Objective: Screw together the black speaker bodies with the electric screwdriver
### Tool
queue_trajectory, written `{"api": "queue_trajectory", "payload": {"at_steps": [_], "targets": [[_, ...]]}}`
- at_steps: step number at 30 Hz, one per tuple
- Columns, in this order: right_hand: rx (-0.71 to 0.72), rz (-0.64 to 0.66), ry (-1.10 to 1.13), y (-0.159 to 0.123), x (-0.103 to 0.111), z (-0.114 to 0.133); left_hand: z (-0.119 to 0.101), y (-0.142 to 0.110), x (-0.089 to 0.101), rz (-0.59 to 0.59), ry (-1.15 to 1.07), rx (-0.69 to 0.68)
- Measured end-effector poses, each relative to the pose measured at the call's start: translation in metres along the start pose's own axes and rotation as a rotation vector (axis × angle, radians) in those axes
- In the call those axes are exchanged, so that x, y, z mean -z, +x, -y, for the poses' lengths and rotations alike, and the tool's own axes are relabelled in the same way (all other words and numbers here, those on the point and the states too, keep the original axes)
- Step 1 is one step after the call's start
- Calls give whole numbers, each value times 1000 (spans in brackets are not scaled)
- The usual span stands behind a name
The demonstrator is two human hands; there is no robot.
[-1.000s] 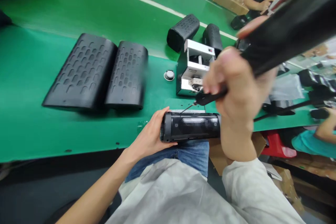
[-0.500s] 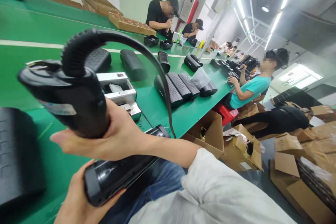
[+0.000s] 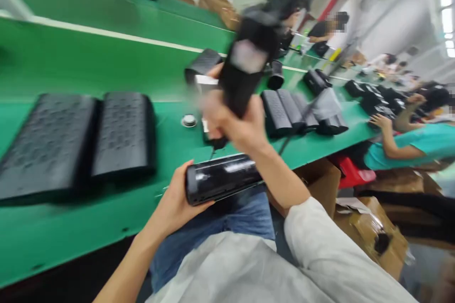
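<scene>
My left hand (image 3: 177, 196) is wrapped round the near end of a long glossy black casing (image 3: 220, 177), which lies across above my lap by the table edge. My right hand (image 3: 238, 123) grips a black corded electric screwdriver (image 3: 245, 57), smeared by motion. Its body leans up to the right, with a thick ribbed cable rising from the top. Its thin lower tip is just above the casing; whether they touch I cannot tell. Behind my right hand a silver box (image 3: 206, 80) is mostly hidden. A small round silver-rimmed part (image 3: 189, 120) lies left of it.
Two large black perforated covers (image 3: 122, 137) lie on the green table (image 3: 170, 104) to the left. Several similar covers (image 3: 280, 109) stand to the right, beside a plastic bag (image 3: 325, 104). A co-worker in a turquoise shirt (image 3: 398, 147) sits further right, near open cardboard boxes (image 3: 377, 232).
The view has swung left, bringing both left covers into sight. My right hand and the screwdriver have moved away from the camera, with the tool now over the casing. My left hand keeps its hold.
</scene>
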State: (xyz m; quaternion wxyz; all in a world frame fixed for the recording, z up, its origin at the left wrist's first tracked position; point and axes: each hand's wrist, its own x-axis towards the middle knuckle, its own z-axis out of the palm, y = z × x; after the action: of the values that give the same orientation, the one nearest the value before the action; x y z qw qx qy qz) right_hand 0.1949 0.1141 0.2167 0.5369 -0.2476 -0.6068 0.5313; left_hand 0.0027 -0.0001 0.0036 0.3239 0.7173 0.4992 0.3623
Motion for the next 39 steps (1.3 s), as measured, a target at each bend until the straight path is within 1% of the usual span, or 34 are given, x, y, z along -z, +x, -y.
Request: {"api": "queue_trajectory", "payload": {"at_steps": [1,3,5,7,9,11,13,17,20,22,25,27,30,34,36,39], "targets": [[96,-11,41,5,9,7,0,0,1,9,-3,-5],[290,-145,-35,17,30,16,-3,-1,4,20,-12,1],[435,-290,-164,33,49,14,-7,-2,6,27,-18,19],[519,-364,-243,50,62,-1,-11,-4,7,36,-17,31],[576,-394,-259,66,71,-22,-14,-5,7,45,-16,35],[624,-398,-259,77,75,-41,-14,-5,8,50,-15,36],[652,-373,-269,81,77,-54,-13,-6,8,53,-14,42],[654,-317,-280,82,79,-58,-12,-6,8,55,-11,53],[662,-330,-277,83,79,-55,-11,-6,7,49,-12,49],[619,-342,-282,85,78,-54,-11,-6,7,46,-12,43],[500,-345,-267,85,76,-52,-11,-6,7,44,-3,37],[447,-355,-244,81,75,-47,-11,-6,8,47,0,38],[443,-369,-199,65,72,-27,-10,-6,8,56,-13,40],[433,-328,-149,30,72,19,-7,-6,7,54,-31,32],[419,-320,-120,14,74,37,-5,-6,7,64,-30,37],[394,-345,-115,1,78,48,-4,-6,8,86,-21,40]]}}
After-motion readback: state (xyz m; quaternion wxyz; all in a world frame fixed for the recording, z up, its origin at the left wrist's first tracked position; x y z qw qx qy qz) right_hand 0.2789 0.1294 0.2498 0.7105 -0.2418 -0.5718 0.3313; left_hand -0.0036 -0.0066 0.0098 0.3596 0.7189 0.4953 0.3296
